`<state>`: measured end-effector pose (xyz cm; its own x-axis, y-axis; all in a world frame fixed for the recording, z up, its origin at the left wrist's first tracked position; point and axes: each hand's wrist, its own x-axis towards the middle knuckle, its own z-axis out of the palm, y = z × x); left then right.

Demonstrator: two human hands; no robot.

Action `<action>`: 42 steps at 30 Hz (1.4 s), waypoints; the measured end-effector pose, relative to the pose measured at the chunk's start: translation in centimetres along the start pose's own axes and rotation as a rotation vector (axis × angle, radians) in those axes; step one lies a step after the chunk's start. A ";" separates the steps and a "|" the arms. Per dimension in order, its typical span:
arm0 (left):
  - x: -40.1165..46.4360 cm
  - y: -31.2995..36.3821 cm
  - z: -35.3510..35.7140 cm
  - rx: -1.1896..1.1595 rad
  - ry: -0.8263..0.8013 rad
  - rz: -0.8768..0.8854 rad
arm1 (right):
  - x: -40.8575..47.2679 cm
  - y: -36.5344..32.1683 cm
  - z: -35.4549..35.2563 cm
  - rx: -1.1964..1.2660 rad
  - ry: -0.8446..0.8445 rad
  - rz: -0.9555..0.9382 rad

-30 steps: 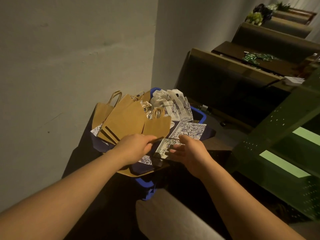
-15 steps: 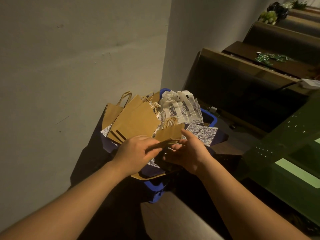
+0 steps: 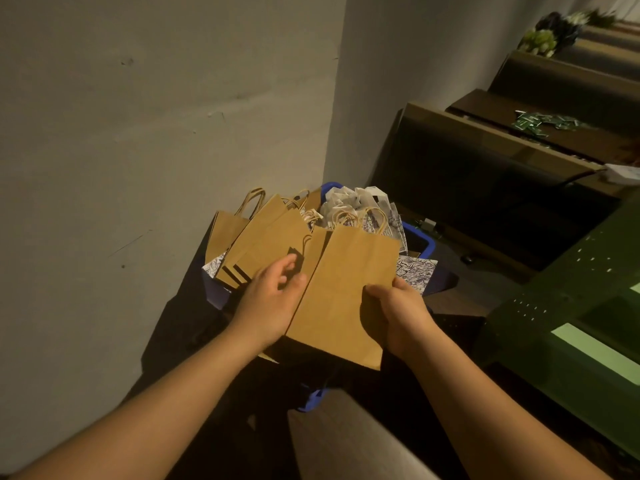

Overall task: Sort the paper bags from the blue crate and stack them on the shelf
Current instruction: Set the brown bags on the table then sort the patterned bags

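Flat brown paper bag above blue crate

head cam | single view | looks forward-down from above, close over both forearms | blue crate centre, wall left, green shelf right

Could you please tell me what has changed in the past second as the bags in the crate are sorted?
The right hand has pulled a brown paper bag up out of the blue crate and now grips its right edge. The left hand has let go and opened beside it. The other brown bags stay fanned in the crate.
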<state>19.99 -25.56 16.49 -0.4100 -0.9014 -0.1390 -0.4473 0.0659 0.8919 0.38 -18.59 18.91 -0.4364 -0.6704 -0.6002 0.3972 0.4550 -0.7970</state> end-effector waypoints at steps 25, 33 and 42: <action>1.6 2.7 -0.1 0.085 -0.065 -0.027 | -2.0 1.3 -0.6 0.096 -0.049 -0.189; 7.0 0.0 -3.4 0.934 0.190 0.006 | -1.9 1.2 -0.5 0.149 -0.014 -0.203; 7.8 -1.0 -2.4 1.139 0.072 -0.203 | -1.9 1.2 -1.0 0.158 0.005 -0.166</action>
<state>19.20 -33.72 15.52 -0.2191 -0.9594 -0.1777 -0.9714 0.2316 -0.0529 0.85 -16.18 19.00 -0.5102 -0.7251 -0.4625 0.4412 0.2409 -0.8645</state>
